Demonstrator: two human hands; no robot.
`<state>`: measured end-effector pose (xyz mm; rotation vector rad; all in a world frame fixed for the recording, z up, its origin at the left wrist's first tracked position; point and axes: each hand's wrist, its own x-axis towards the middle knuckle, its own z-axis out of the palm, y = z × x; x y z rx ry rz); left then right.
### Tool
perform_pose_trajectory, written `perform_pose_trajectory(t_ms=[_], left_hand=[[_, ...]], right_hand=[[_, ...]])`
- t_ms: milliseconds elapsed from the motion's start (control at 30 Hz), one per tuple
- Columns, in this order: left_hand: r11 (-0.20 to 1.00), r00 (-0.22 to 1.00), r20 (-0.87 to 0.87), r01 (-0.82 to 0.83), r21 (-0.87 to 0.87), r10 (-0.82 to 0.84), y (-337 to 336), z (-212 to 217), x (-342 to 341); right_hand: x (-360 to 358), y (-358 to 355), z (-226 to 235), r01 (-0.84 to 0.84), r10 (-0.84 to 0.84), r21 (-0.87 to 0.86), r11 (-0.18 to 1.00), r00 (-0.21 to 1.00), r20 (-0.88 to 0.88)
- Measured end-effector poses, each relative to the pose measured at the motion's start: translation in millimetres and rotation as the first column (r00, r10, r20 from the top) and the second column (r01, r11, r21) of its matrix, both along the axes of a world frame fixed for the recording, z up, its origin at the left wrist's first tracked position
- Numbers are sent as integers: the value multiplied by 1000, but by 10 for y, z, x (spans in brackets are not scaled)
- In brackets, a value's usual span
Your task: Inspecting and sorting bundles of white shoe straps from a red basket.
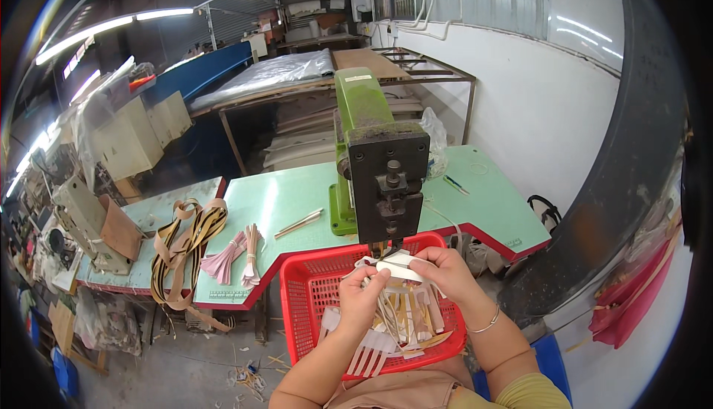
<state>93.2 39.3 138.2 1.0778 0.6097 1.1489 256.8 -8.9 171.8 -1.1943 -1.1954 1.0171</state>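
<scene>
Between my two hands is a flat white strip, held just below the black head of a green press machine. My left hand pinches its left end, with thin pale strips hanging beneath the fingers. On the other end, my right hand grips with thumb and fingers; a bracelet is on that wrist. Under both hands stands a red plastic basket, holding many loose white, cream and tan strips. The machine's head partly hides the strip's far edge.
The green tabletop carries a pink strip bundle, a cream strip bundle, thin sticks and a pen. Striped straps hang off the left side near another machine. A dark pillar rises at right.
</scene>
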Motion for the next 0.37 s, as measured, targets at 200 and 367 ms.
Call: perform_pose_trajectory(t_ms=[200, 367], left_hand=[[999, 1000, 14, 25, -22, -25, -16, 48, 3], [986, 991, 59, 126, -112, -120, 9, 16, -11]], right_hand=[[39, 17, 147, -11, 15, -43, 999, 995, 101], [59, -11, 146, -17, 19, -26, 1000, 996, 92]])
